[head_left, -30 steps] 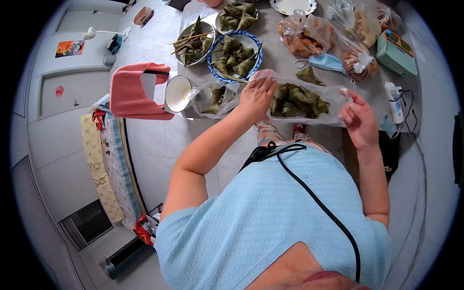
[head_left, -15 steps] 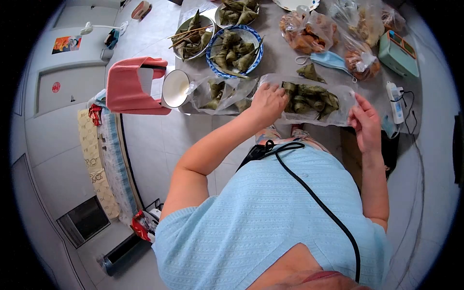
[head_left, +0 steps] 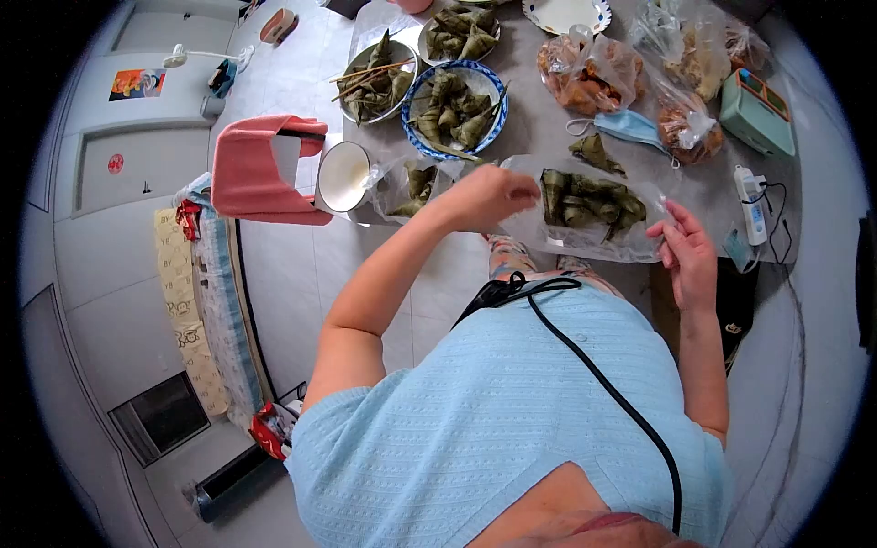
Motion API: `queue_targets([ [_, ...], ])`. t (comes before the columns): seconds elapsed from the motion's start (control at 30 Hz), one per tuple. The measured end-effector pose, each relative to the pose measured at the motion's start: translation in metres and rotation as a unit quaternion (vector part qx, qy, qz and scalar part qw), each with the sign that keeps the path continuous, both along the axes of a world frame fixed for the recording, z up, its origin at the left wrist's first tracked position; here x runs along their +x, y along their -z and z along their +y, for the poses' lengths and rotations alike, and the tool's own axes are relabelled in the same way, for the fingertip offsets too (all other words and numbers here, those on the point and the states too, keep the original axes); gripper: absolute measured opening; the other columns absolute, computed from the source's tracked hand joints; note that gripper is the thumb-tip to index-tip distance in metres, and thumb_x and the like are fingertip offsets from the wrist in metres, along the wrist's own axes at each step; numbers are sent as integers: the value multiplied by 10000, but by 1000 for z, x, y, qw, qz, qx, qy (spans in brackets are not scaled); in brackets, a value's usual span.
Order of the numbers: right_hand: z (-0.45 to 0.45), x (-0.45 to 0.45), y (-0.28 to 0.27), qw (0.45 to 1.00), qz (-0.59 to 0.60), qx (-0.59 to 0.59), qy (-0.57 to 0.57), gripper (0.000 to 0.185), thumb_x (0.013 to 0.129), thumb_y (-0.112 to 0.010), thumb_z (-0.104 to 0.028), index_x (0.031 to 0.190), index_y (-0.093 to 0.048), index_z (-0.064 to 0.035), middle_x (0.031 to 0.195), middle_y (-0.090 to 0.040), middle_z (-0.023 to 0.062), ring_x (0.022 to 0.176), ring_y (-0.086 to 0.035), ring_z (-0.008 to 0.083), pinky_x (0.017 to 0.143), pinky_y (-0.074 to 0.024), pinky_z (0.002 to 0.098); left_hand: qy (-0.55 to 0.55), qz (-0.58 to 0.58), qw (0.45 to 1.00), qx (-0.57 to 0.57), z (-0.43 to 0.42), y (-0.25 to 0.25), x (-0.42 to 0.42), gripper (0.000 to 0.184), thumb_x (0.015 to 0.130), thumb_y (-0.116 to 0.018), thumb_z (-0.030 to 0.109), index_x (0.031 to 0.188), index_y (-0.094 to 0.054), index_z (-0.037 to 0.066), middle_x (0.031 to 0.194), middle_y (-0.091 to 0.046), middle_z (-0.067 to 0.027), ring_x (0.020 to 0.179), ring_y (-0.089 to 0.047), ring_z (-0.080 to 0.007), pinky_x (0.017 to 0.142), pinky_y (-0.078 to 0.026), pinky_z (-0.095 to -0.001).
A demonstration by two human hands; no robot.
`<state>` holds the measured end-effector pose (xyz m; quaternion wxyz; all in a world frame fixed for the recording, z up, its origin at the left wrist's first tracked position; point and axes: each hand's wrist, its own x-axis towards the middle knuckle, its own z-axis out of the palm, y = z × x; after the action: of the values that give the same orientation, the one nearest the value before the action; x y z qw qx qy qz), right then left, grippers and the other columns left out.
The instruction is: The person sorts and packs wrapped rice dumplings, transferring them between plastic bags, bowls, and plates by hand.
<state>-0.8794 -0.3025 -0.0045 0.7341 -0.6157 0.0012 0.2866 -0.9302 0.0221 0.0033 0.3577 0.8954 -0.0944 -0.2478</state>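
Note:
A clear plastic bag (head_left: 548, 239) lies near the table's front edge, with several leaf-wrapped zongzi (head_left: 589, 205) packed together in it. My right hand (head_left: 687, 248) pinches the right edge of this bag between thumb and finger. Over its left end is my left hand (head_left: 493, 196), fingers curled inward; what they hold, if anything, is hidden. Left of that hand, a second clear bag (head_left: 388, 183) holds more zongzi. One loose zongzi (head_left: 598, 155) rests on the table just behind the first bag.
Farther back stand a blue-rimmed bowl (head_left: 411, 91) and a metal bowl (head_left: 343, 68), both with zongzi; chopsticks lie across the latter. A white bowl (head_left: 343, 178) sits by a pink chair (head_left: 242, 169). Rightward are filled bags (head_left: 589, 78), a face mask (head_left: 630, 128) and a power strip (head_left: 751, 205).
My left hand has lifted off the zongzi, moved slightly left and curled its fingers. My right hand keeps its pinch on the bag. The view has shifted slightly.

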Motion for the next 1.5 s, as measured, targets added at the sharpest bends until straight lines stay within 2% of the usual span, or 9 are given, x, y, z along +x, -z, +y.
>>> queue_targets([
  [0.2, 3, 15, -14, 999, 3, 5, 34, 342, 916, -504, -90, 1243, -505, 11, 893, -637, 90, 519, -363, 5, 483, -306, 138, 68, -90, 947, 299, -6, 50, 0, 316, 831, -605, 305, 1095, -621, 130, 1146, -603, -46, 1073, -561, -250, 852, -464, -448],
  [0.57, 27, 89, -35, 977, -197, -29, 78, 316, 916, -518, -67, 1226, -552, -15, 886, -679, 55, 519, -317, -16, 465, -252, 139, 53, -139, 947, 286, -33, 64, 5, 243, 830, -602, 296, 1008, -626, 132, 1049, -619, -53, 1015, -575, -246, 751, -459, -429],
  [0.63, 28, 94, -38, 956, -252, -113, 103, 313, 923, -519, -75, 1230, -556, -23, 872, -674, 23, 536, -314, -19, 480, -257, 146, -5, -160, 985, 72, -24, 53, 5, 214, 835, -605, 221, 1006, -631, 95, 982, -635, -93, 932, -603, -275, 762, -477, -413],
  [0.77, 14, 99, -5, 928, -310, -204, 35, 330, 930, -522, -89, 1257, -555, -65, 893, -667, 4, 570, -362, 3, 532, -323, 159, -142, -214, 966, -27, 23, 39, 17, 161, 832, -593, 102, 981, -632, 53, 908, -631, -134, 857, -607, -316, 735, -491, -382],
  [0.9, 18, 83, -4, 848, -416, -324, 53, 351, 943, -495, -78, 1292, -528, -74, 1022, -642, 28, 761, -558, 63, 672, -442, 212, -304, -260, 910, 108, 101, 59, 33, 187, 801, -573, 146, 954, -657, 77, 918, -649, -130, 895, -609, -330, 769, -491, -404],
  [0.93, 14, 81, -13, 855, -362, -370, 22, 359, 944, -493, -85, 1302, -515, -76, 1141, -620, 57, 986, -601, 135, 819, -464, 266, -329, -218, 909, 136, 118, 69, 36, 206, 793, -579, 149, 971, -657, 82, 944, -649, -125, 908, -607, -328, 781, -490, -409],
  [1.13, 19, 54, -23, 720, -509, -450, 141, 363, 903, -495, -19, 1263, -529, -35, 1227, -573, 122, 1126, -555, 216, 956, -419, 329, -284, -178, 916, 218, 158, 120, 67, 286, 785, -598, 148, 1065, -640, 110, 1067, -637, -104, 994, -587, -318, 836, -478, -423],
  [1.3, 37, 24, -31, 783, -474, -380, 129, 349, 897, -473, 20, 1241, -529, 4, 1237, -564, 138, 1128, -556, 247, 958, -429, 353, -135, -115, 931, 319, 156, 139, 103, 351, 748, -672, 189, 1089, -616, 126, 1099, -630, -85, 1039, -574, -312, 859, -477, -423],
  [1.5, 53, -3, -30, 781, -478, -388, 101, 317, 903, -461, 29, 1208, -545, 14, 1226, -567, 143, 1104, -567, 258, 936, -461, 360, -295, -251, 890, 241, 180, 125, 104, 257, 724, -704, 236, 941, -628, 123, 988, -640, -102, 928, -609, -304, 783, -488, -405],
])
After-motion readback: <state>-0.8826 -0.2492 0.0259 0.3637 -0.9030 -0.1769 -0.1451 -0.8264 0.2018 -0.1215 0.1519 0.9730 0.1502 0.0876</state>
